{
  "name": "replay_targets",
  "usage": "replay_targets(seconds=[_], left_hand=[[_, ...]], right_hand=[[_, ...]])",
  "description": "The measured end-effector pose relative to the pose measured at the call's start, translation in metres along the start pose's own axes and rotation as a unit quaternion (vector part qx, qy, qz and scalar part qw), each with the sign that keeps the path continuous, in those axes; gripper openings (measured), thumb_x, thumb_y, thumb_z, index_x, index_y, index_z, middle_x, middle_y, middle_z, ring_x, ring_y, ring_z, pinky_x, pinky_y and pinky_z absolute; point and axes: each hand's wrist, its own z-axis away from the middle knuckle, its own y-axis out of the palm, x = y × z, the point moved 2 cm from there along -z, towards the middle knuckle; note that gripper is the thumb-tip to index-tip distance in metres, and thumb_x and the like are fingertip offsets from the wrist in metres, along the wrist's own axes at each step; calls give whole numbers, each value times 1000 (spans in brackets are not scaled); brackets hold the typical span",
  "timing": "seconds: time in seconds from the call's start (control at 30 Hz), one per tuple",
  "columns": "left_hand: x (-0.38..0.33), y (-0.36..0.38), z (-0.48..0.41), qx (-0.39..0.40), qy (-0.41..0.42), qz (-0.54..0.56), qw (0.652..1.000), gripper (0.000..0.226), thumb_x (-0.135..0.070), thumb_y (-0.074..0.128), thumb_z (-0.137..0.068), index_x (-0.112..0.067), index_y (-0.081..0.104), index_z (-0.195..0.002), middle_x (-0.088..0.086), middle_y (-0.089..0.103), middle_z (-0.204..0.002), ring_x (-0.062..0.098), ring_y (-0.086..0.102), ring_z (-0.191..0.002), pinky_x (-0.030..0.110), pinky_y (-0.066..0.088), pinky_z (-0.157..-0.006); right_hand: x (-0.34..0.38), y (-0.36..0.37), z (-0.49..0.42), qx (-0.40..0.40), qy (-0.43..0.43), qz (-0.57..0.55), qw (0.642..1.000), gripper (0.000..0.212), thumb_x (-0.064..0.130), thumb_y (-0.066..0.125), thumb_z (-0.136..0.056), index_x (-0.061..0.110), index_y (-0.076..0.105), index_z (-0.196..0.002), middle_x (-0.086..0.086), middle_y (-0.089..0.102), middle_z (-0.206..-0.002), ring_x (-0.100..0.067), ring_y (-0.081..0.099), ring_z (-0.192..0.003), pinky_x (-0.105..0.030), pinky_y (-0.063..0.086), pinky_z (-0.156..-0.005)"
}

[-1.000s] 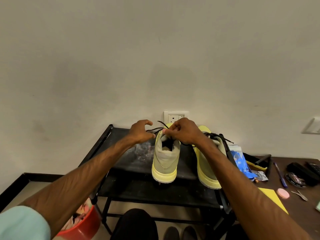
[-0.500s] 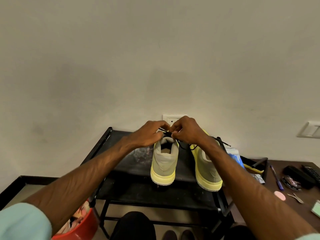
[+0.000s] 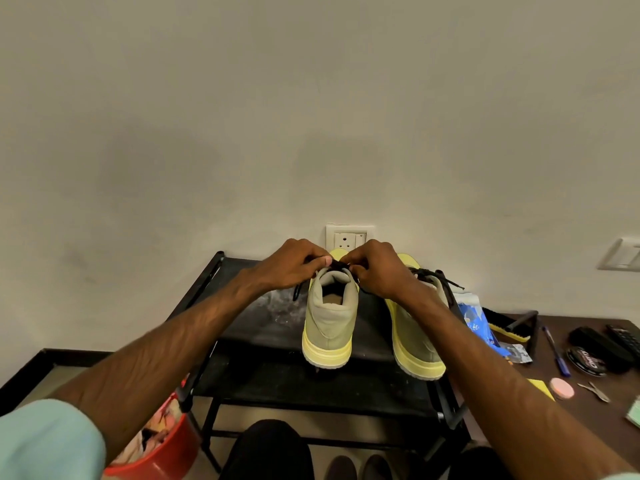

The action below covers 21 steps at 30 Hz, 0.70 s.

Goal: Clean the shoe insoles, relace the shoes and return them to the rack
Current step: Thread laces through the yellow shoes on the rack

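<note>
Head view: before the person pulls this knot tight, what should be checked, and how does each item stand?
1. Grip: left hand and right hand both pinch the lace: ok.
2. The shoe being laced stands upright on the rack, top shelf: ok.
3. Knot properly formed: cannot tell, the fingers hide it.
4. One loose end of the lace hangs free beside the shoe: ok.
5. The second shoe stands on the same shelf with its lace in: ok.
</note>
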Motion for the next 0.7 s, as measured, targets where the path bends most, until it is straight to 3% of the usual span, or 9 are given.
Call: replay_targets(seconds=[0.1, 0.23, 0.37, 0.43, 0.53, 0.63, 0.7], left_hand=[[4, 0, 1, -4, -3, 0, 1000, 38, -39, 49, -106, -12, 75, -106, 8, 74, -95, 25, 67, -83, 48, 56, -79], [3, 3, 2, -10, -10, 2, 1000, 34, -29, 48, -107, -8, 74, -111, 12, 74, -101, 27, 67, -89, 46, 56, -85], [-5, 14, 6, -69, 6, -15, 998, 30, -19, 49, -107, -10, 73, -123, 4, 69, -102, 17, 60, -88, 18, 46, -80], [-5, 22, 11, -88, 16, -5, 996, 28, -22, 51, -106, -14, 75, -119, -3, 65, -92, 9, 58, -78, 12, 42, -72], [0, 33, 23, -93, 17, 29, 995, 27, -30, 53, -105, -19, 77, -112, -1, 71, -88, 7, 63, -77, 15, 48, -68], [0, 33, 32, -93, 17, 28, 995, 25, -21, 53, -105, -14, 77, -108, 5, 72, -87, 12, 64, -77, 21, 52, -69], [-3, 30, 37, -84, 22, 27, 996, 26, -13, 51, -104, -10, 77, -102, 3, 71, -83, 11, 63, -77, 15, 48, -67]], right_hand=[[-3, 1, 8, 7, -9, -12, 1000, 35, 4, 69, -94, 20, 74, -124, -7, 75, -119, -24, 69, -103, -26, 53, -86], [-4, 0, 9, -22, -4, -28, 999, 35, 4, 65, -93, 22, 76, -121, -6, 77, -112, -22, 70, -92, -31, 59, -83], [-1, 11, 9, -50, 17, -45, 998, 36, 2, 58, -91, 17, 78, -117, -7, 78, -108, -20, 69, -84, -27, 57, -78], [-2, 18, 12, -43, 23, -43, 998, 33, 6, 57, -95, 17, 78, -117, -8, 78, -106, -22, 69, -85, -31, 58, -80], [-3, 25, 16, -18, 21, -30, 999, 24, 11, 62, -97, 16, 79, -114, -10, 77, -104, -26, 69, -88, -38, 58, -84], [-5, 29, 17, -2, 29, 19, 999, 22, 7, 65, -92, 13, 80, -107, -12, 75, -98, -28, 68, -84, -40, 58, -81], [-6, 33, 18, 7, 49, 57, 997, 18, 6, 63, -92, 8, 77, -102, -16, 72, -97, -30, 66, -81, -41, 58, -79]])
